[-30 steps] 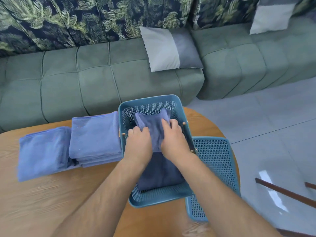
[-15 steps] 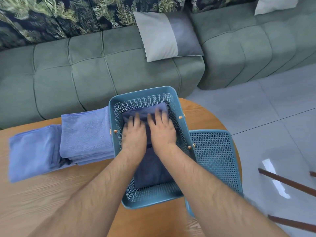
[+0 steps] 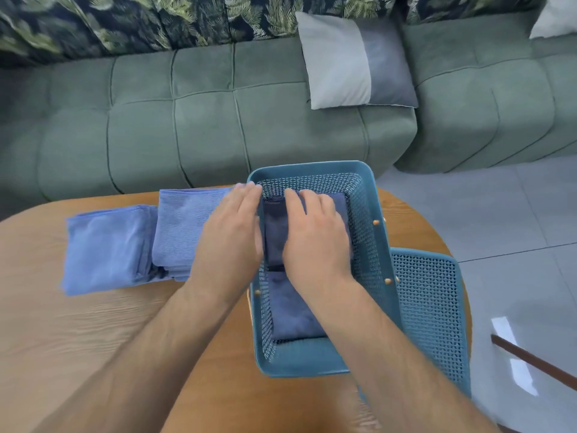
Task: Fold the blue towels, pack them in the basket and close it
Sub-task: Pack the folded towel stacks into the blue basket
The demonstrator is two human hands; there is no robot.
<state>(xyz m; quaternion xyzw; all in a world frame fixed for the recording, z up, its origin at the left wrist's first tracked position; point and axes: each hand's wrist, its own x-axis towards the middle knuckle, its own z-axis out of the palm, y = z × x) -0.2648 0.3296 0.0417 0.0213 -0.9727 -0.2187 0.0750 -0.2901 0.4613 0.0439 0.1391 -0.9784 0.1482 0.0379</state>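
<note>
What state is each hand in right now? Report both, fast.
Left hand: open, fingers straight, above the left rim of the basket, holding nothing.
Right hand: open, flat on the folded towel inside the basket.

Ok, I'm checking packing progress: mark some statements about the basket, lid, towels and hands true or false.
1. The lid covers the basket. False: it lies beside the basket, on its right.
2. Folded towels lie on the table left of the basket. True.
3. The right hand is inside the basket, over a dark towel. True.
4. The left hand grips a towel. False: its fingers are straight, holding nothing.
</note>
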